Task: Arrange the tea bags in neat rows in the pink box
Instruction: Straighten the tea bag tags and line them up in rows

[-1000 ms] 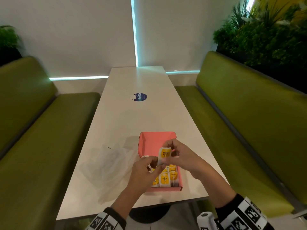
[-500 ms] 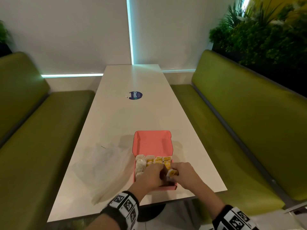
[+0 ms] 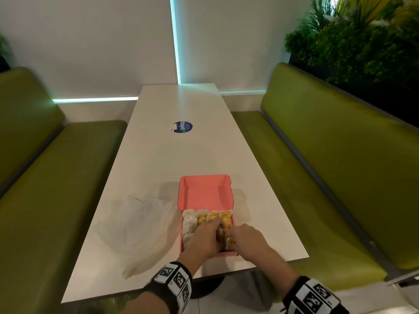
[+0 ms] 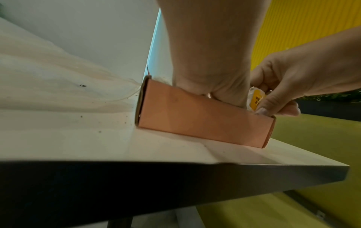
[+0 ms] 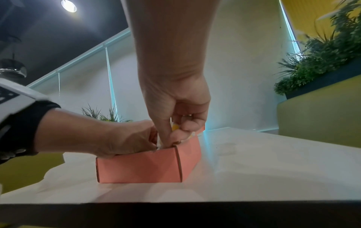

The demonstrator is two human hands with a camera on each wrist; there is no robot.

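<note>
The pink box (image 3: 205, 193) lies with its lid flung back near the table's front edge, and its front wall fills the left wrist view (image 4: 205, 120) and the right wrist view (image 5: 140, 168). Rows of tea bags (image 3: 213, 217), white with yellow labels, fill its tray. My right hand (image 3: 241, 236) pinches one yellow-labelled tea bag (image 4: 255, 98) at the near right corner of the tray. My left hand (image 3: 207, 236) reaches down among the packed bags beside it, with its fingertips hidden inside the box.
A crumpled clear plastic bag (image 3: 140, 225) lies left of the box. A round blue sticker (image 3: 183, 127) sits mid-table. The long white table (image 3: 181, 159) runs between two green benches (image 3: 56, 177), and plants (image 3: 362, 41) stand behind the right one.
A second ago both hands held a tea bag up above the box. They have since come down into the tray, the right hand carrying the bag to the near right corner.
</note>
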